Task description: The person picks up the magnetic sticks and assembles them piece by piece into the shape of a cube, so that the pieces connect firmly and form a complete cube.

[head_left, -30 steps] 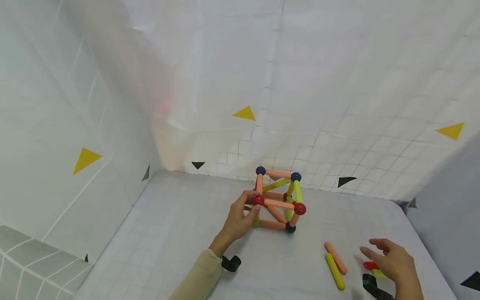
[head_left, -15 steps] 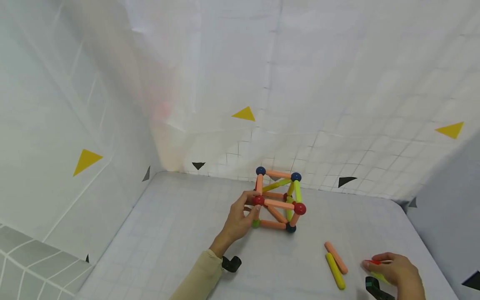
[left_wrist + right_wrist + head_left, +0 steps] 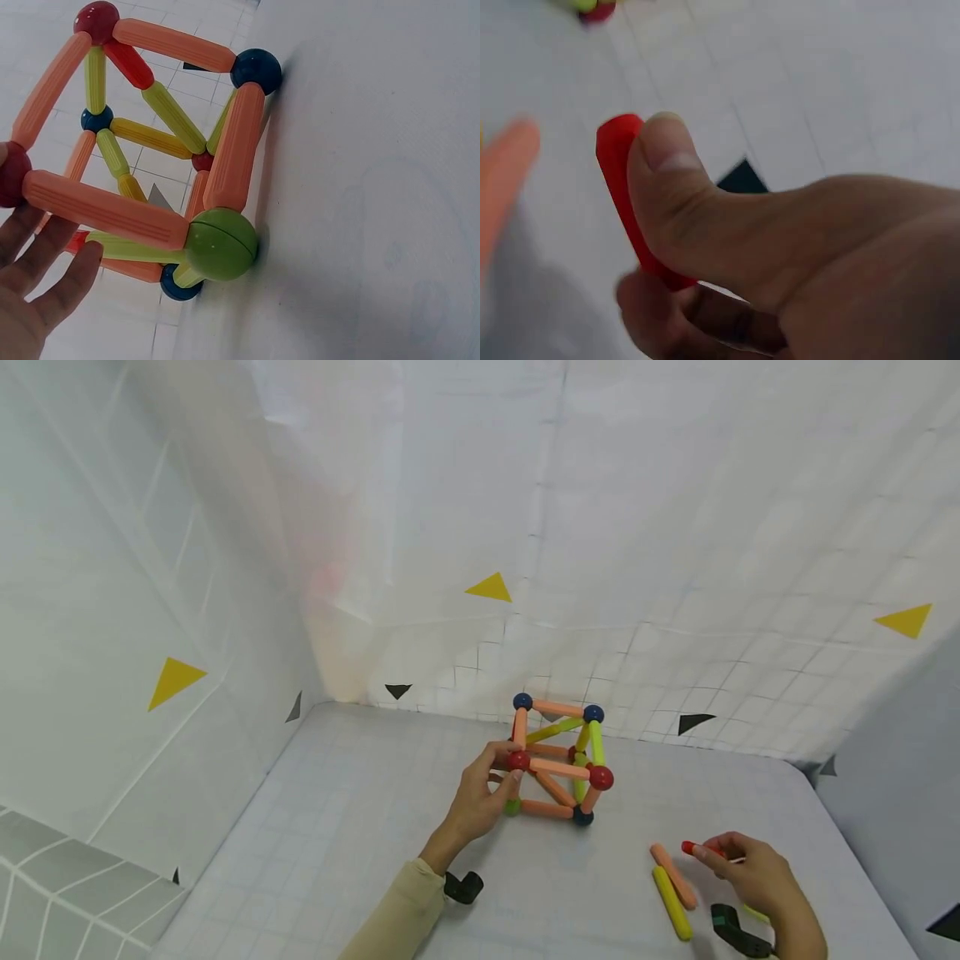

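A box-shaped frame of coloured magnetic rods and balls stands on the white table. My left hand holds its near left upper corner, thumb and fingers around the red ball. Below that corner is a green ball, close to the tabletop in the left wrist view. Over at the right, my right hand pinches a short red magnetic rod between thumb and fingers, above the table. The hand covers part of this rod.
An orange rod and a yellow rod lie side by side left of the right hand. A yellow-green rod lies mostly hidden beneath that hand. White sheeted walls enclose the table's back and sides.
My right hand has come down on the red rod, picked it up and carried it left toward the orange rod. The left hand and the frame have stayed put.
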{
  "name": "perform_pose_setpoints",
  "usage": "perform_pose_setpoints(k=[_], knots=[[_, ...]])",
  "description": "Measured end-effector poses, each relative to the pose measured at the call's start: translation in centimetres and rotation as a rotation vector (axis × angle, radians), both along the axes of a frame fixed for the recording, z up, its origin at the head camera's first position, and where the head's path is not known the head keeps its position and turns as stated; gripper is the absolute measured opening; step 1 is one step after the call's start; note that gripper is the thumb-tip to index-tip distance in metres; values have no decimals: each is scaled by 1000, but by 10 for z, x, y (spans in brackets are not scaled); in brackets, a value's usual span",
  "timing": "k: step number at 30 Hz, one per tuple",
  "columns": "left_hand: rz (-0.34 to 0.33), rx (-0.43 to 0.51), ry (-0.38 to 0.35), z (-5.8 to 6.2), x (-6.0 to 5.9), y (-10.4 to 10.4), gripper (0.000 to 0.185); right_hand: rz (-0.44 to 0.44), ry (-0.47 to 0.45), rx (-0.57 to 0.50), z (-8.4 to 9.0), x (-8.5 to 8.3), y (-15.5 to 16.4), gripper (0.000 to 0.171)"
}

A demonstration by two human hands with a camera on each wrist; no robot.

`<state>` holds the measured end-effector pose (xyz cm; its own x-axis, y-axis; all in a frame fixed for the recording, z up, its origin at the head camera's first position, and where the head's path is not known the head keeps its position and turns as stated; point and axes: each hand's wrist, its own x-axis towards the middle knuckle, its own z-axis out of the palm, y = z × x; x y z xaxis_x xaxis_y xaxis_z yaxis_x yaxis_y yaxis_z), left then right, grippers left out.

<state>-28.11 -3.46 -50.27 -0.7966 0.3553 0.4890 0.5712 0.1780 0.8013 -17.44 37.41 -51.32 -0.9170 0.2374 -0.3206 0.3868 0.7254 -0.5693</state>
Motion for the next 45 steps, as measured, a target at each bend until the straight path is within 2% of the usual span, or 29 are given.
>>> perform_pose_setpoints(k=[5,7,10,18,21,26,33,37,45], knots=[[-4,0,-11,0,-2,0,36,145,46,-118,20,-15,-44,53],[-2,-6,-23,-1,-2,-1,36,196,68,-174,24,-19,-62,40],[2,-17,-42,0,-2,-1,37,266,93,-243,25,-24,-84,31],[-11,-23,-51,1,-1,-2,37,367,180,-366,21,-33,-133,35],[-13,-28,-57,2,-1,-3,37,334,216,-397,21,-36,-153,37],[-14,-27,-57,2,-2,-4,38,215,258,-459,17,-41,-187,30],[-25,-21,-52,2,-2,-4,36,25,384,-526,7,-44,-215,29],[-26,-18,-41,3,-1,-4,35,-10,440,-559,5,-45,-221,30],[-24,-16,-34,4,-1,-4,36,-28,487,-619,3,-50,-228,33]])
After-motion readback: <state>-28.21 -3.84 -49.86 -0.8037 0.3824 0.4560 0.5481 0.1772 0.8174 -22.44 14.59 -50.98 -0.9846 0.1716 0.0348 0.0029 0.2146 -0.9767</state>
